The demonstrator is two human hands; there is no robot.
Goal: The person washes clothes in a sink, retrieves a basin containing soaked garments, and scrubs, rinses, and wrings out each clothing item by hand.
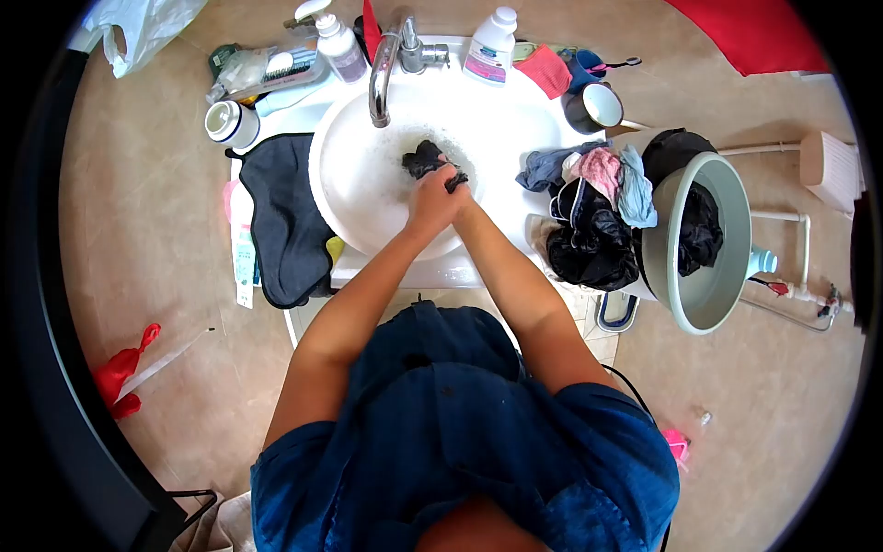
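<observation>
Both my hands are together over the white sink basin (354,184), closed on a dark wet cloth (422,159). My left hand (430,195) lies on the left side, its fingers wrapped round the cloth. Pressed against it, my right hand (456,199) also grips the cloth, part of which sticks out beyond the fingers. Suds dot the basin around the hands. Above the basin hangs the chrome faucet (380,92); whether water runs cannot be made out.
A dark grey cloth (289,216) drapes over the left counter. Right of the basin lie piled clothes (593,230) and a grey-green tub (679,285) holding dark fabric. Along the back stand a pump bottle (341,51), a white bottle (490,48) and a mug (594,107).
</observation>
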